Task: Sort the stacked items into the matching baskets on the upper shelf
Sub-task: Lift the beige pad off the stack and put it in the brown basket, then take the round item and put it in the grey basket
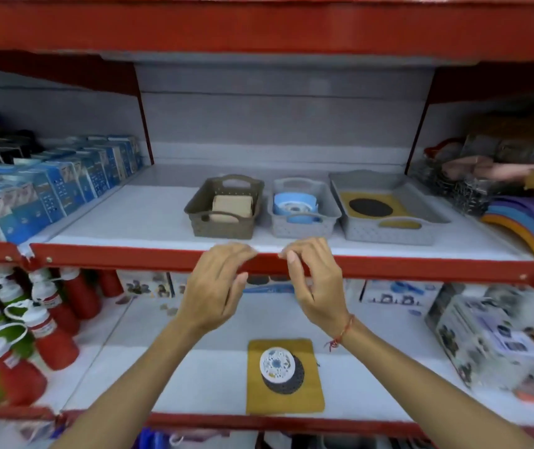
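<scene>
Red metal edging (pixel 129 256) runs across the middle of the frame, fronting the upper shelf (pixel 129 218), and both hands are raised in front of it. The left hand (pixel 215 286) sits just left of centre, fingers curled loosely, fingertips at the shelf lip; nothing shows in its grasp. The right hand (pixel 315 280) is just beside it, right of centre, thumb and forefinger pinched close together near the lip. Whether anything thin is held in that pinch cannot be told. A red thread bracelet (pixel 343 333) circles the right wrist.

On the upper shelf, above the hands, three baskets stand in a row. The brown basket (pixel 223 228), leftmost, holds a beige square pad (pixel 231 205). The small grey basket (pixel 302 228), in the middle, holds blue and white round items (pixel 294 207). The wide grey tray basket (pixel 388 233), to the right, holds a mustard mat with a black round disc (pixel 370 207) lying on it.

On the lower shelf, in the lower centre of the frame, lies the remaining stack: a mustard square mat (pixel 283 400) at the bottom, a black round coaster (pixel 286 382) on it, and a white patterned round coaster (pixel 277 362) on top, shifted slightly up and left.

Blue boxes (pixel 48 189) fill the left of the upper shelf; red and green bottles (pixel 42 319) crowd the lower left.
</scene>
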`<state>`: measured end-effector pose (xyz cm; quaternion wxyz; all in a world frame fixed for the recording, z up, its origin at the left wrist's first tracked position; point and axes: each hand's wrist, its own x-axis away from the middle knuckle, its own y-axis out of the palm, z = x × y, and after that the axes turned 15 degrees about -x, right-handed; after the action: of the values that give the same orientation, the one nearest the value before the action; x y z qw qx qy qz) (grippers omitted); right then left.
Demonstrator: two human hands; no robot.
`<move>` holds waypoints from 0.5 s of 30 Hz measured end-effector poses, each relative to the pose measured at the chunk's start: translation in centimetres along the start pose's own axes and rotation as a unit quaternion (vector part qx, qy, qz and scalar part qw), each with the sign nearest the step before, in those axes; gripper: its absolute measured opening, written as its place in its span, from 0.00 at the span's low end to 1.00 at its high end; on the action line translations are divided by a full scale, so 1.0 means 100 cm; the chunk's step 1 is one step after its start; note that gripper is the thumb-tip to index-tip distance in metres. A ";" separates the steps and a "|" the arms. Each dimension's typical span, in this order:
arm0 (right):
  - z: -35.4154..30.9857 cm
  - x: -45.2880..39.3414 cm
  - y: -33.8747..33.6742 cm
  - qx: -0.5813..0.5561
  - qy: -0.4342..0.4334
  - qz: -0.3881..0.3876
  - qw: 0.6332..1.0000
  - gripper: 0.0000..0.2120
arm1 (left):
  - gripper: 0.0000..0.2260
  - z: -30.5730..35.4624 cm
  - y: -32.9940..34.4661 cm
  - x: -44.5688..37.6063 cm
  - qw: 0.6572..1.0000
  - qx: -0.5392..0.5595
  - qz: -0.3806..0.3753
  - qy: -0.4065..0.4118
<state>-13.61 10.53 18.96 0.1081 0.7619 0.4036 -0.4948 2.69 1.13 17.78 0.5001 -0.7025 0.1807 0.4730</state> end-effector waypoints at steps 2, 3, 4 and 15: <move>0.009 0.030 -0.004 0.011 0.025 -0.008 1.000 0.11 | 0.19 0.009 0.014 0.029 0.999 0.017 -0.028 0.016; 0.015 0.044 -0.005 0.020 0.039 -0.016 0.999 0.11 | 0.18 0.014 0.022 0.043 0.998 0.020 -0.050 0.018; 0.022 0.058 -0.006 0.028 0.057 -0.029 0.998 0.11 | 0.18 0.018 0.030 0.058 0.996 0.022 -0.080 0.018; 0.139 0.160 0.008 0.131 0.387 -0.356 0.840 0.22 | 0.49 0.033 0.126 0.147 0.820 -0.017 -0.570 -0.038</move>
<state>-19.29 10.32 -1.48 -0.3416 0.7025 0.5873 -0.2120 -0.86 1.79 -1.53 0.6752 -0.6700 -0.2789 0.1323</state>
